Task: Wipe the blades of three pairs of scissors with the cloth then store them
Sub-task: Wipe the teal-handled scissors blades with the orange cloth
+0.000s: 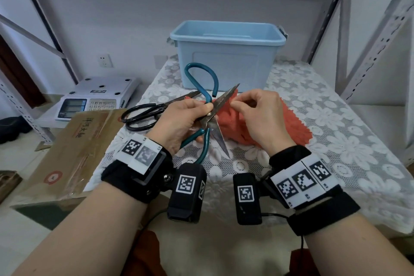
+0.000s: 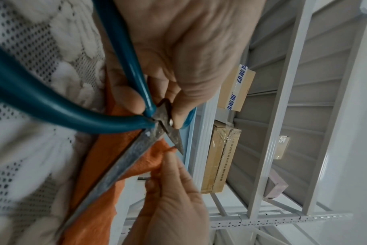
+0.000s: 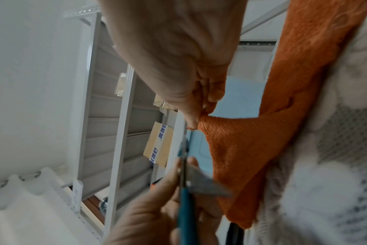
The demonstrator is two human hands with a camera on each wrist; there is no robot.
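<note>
Teal-handled scissors (image 1: 216, 132) are held above the table with the blades spread wide, one tip pointing up toward the bin and the other down toward me. My left hand (image 1: 205, 107) grips them at the pivot, thumb on the rivet (image 2: 171, 122). My right hand (image 1: 235, 104) pinches a fold of the orange cloth (image 1: 291, 123) right beside the upper blade. The rest of the cloth lies bunched on the table. Black-handled scissors (image 1: 143, 114) lie closed on the table to the left, their tips hidden behind my left hand.
An open light-blue plastic bin (image 1: 226, 51) stands at the back of the lace-covered table (image 1: 336, 141). Left of the table are an electronic scale (image 1: 98, 96) and a flattened cardboard box (image 1: 74, 148). White shelf uprights flank both sides.
</note>
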